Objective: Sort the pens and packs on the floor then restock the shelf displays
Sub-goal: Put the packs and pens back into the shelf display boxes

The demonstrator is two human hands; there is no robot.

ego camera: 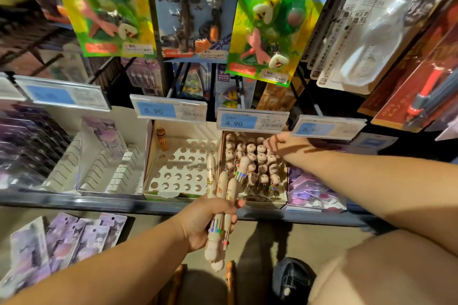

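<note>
Though cream-bodied, rainbow-buttoned, figure-topped pens (222, 184)

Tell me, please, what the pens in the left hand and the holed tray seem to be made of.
Pens: probably plastic, slightly glossy; smooth cream barrels with printed pictures. Tray: likely matte white cardboard; round punched holes and thin folded walls.

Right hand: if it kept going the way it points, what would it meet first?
Probably the pen tops at the back of the full box: the right hand points left, low over them. The view is blurred there, so it may already touch one.
</note>
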